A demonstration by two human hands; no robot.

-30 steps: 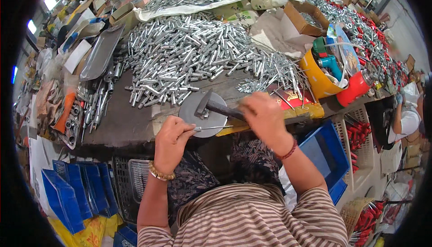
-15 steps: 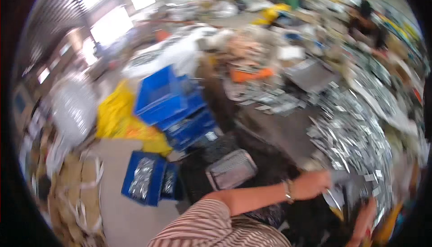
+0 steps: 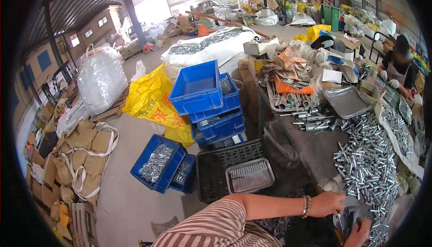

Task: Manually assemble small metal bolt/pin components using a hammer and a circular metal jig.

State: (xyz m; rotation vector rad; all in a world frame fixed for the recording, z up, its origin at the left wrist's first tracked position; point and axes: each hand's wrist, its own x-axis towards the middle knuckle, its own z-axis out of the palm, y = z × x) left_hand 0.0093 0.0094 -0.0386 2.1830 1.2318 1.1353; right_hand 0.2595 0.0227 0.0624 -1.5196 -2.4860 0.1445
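Observation:
My left hand [image 3: 328, 204] is at the near edge of the dark worktable [image 3: 310, 148], fingers closed on the rim of a grey round metal disc [image 3: 350, 214]. A beaded bracelet sits on that wrist. My right hand [image 3: 358, 233] is just below the disc at the lower edge of the view, only partly visible, and what it holds is hidden. A large pile of short silver metal tubes [image 3: 369, 166] covers the table just beyond both hands.
An empty metal tray [image 3: 346, 100] lies further back on the table. To the left, a black crate [image 3: 216, 175] carries a tray of parts [image 3: 249, 175]. Blue bins [image 3: 155, 163], stacked blue crates [image 3: 202, 94] and a yellow bag [image 3: 150, 98] sit on the floor. A person [image 3: 398, 62] works at far right.
The view has swung from looking down at the table to looking left across the workshop floor. Both hands now sit at the lower right, still by the grey disc.

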